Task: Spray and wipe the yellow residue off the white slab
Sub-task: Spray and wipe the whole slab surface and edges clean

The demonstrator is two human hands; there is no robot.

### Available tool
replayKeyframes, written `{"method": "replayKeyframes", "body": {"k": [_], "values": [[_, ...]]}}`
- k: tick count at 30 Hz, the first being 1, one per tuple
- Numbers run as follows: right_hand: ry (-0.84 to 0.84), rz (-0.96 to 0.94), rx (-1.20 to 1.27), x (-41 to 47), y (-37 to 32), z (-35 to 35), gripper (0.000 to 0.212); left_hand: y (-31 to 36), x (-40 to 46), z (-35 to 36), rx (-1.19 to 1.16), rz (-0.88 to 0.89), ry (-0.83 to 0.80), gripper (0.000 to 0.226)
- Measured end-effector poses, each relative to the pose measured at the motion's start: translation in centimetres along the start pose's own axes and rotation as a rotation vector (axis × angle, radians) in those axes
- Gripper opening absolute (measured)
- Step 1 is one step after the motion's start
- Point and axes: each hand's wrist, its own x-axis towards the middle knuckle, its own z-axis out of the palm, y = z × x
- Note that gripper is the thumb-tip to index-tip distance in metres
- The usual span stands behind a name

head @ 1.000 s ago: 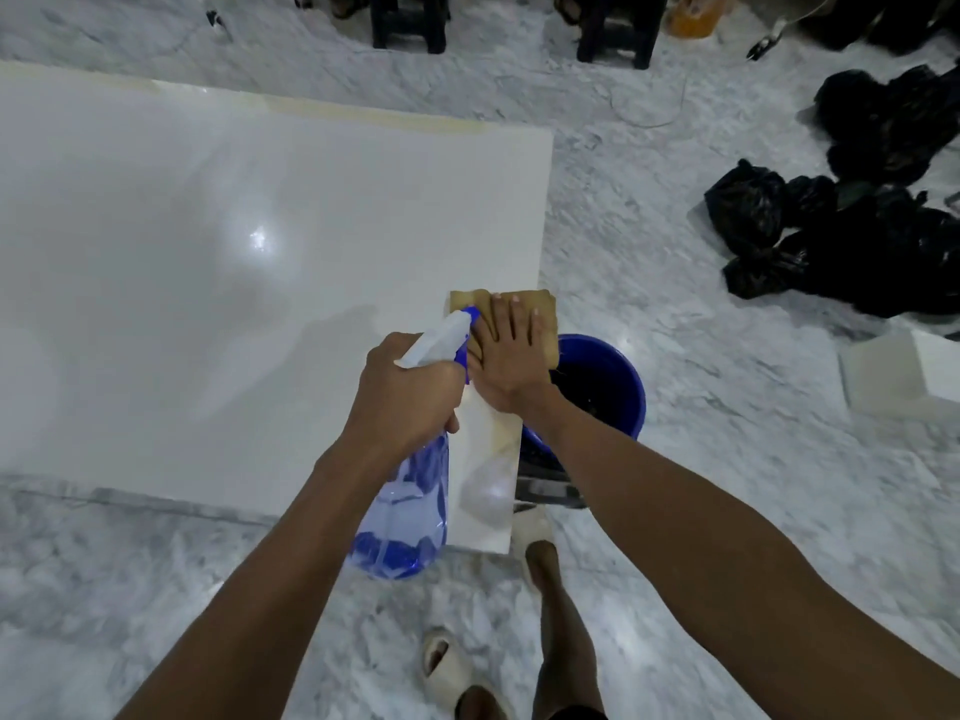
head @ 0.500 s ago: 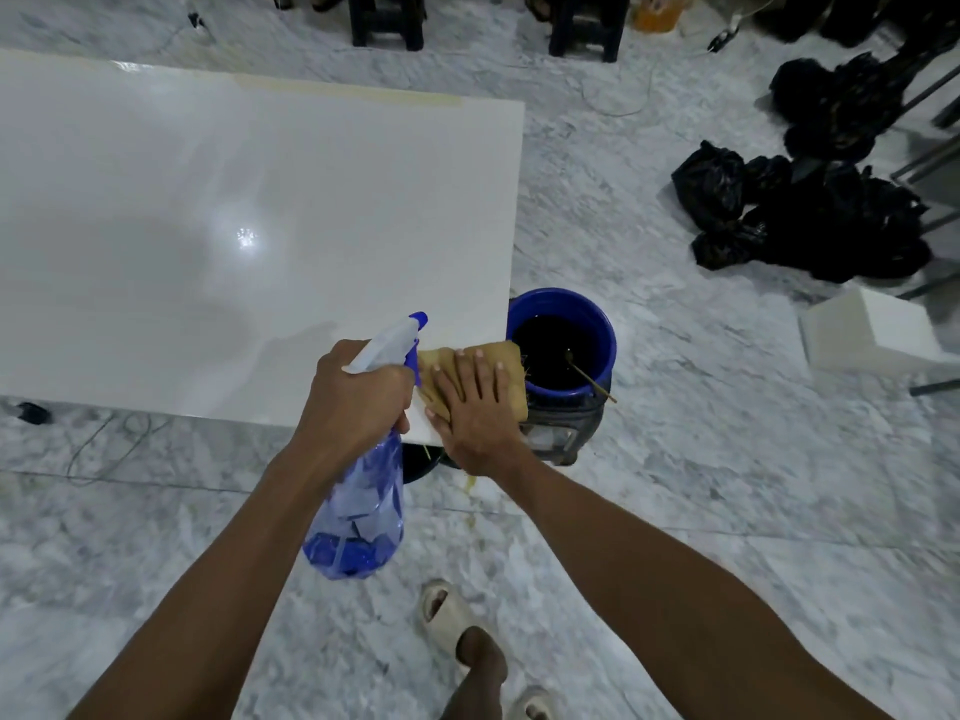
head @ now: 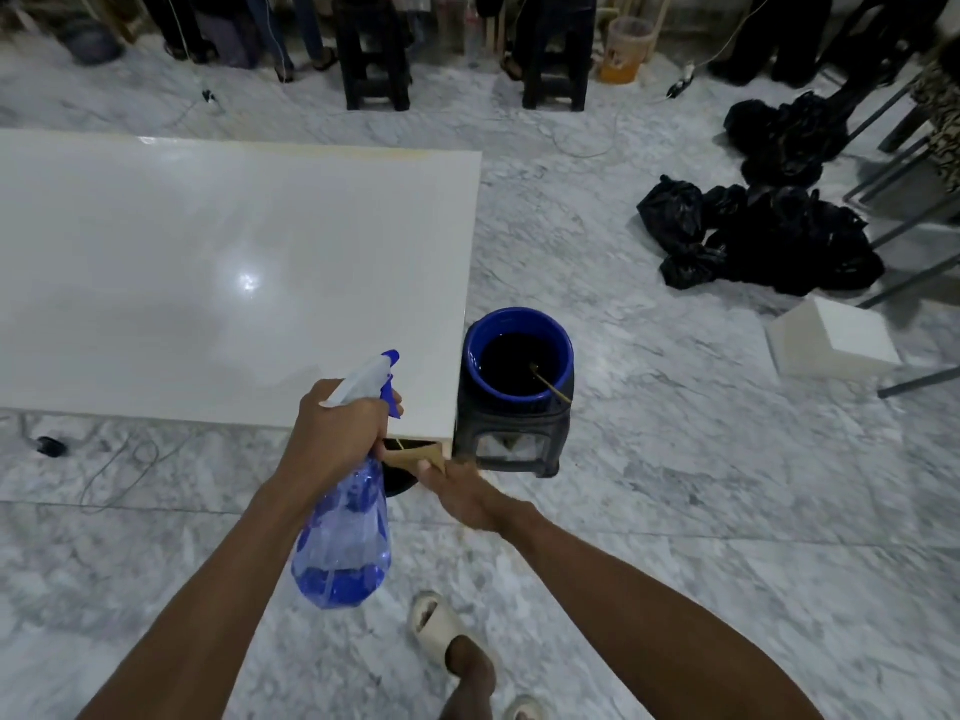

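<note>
Wiping requires flat pressure: the right hand (head: 467, 493) pinches the tan cloth (head: 415, 454) below the white slab (head: 234, 283) corner; the left hand (head: 337, 433) grips the spray bottle (head: 345, 532).

Workroom: marble floor (head: 675, 511), stools (head: 371, 54), cables (head: 587, 142).

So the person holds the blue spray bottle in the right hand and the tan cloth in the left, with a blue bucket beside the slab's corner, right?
Not quite: the hands are swapped. In the head view the left hand grips the blue spray bottle, and the right hand holds the tan cloth. The blue bucket does stand beside the corner of the white slab.
</note>
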Motion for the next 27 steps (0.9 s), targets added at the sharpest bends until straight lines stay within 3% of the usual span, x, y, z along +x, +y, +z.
{"method": "replayKeyframes", "body": {"k": [5, 11, 17, 20, 24, 27], "values": [[0.053, 0.247, 0.877, -0.7, -1.1, -7.0, 0.039, 3.0, 1.9, 0.8, 0.004, 0.026, -0.036, 0.019], [0.307, 0.096, 1.225, 2.6, -5.1, -17.3, 0.057, 7.5, 6.0, 3.0, 0.079, 0.035, -0.059, 0.018], [0.329, -0.047, 1.441, 6.4, -8.8, -27.0, 0.071, 12.5, 11.0, 6.1, 0.019, 0.038, -0.120, 0.026], [0.305, -0.037, 1.445, 9.6, -9.4, -31.0, 0.073, 15.6, 14.9, 8.1, -0.034, 0.013, -0.098, 0.029], [0.302, -0.029, 1.413, 14.9, -9.3, -35.9, 0.064, 19.3, 21.2, 10.9, -0.020, -0.066, -0.089, 0.014], [0.297, -0.028, 1.327, 18.6, -8.1, -38.6, 0.061, 21.0, 25.3, 12.7, -0.007, -0.069, -0.055, 0.021]]}}
